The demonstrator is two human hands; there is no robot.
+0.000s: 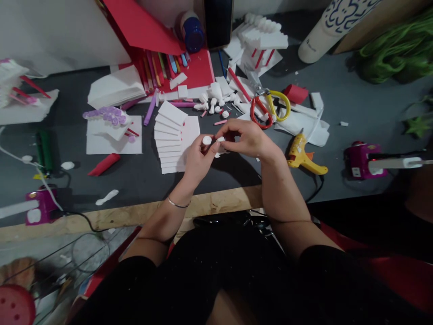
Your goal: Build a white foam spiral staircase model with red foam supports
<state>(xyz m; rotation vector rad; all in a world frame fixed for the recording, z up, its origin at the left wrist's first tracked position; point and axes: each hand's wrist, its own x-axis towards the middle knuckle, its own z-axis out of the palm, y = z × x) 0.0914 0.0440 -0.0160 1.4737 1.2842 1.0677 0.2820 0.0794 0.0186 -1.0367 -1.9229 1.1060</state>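
Observation:
My left hand (198, 158) is closed, with a small white rolled piece (207, 140) standing out between thumb and fingers. A second small white piece (220, 139) is pinched by my right hand (249, 137), close to my left thumb. Both hands meet over the dark table. Beside my left hand lies a fanned row of white cards (168, 144) with red bits at their edges. Just beyond my hands are several white twisted scraps (214, 97). Whether the two white pieces touch is hidden by my fingers.
Scissors (262, 113) with red and yellow handles lie beyond my right hand. A yellow glue gun (302, 155) is to the right, near a purple power socket (361, 160). Left stands a small white model with purple rosettes (113, 119). A patterned tumbler (321, 43) stands behind.

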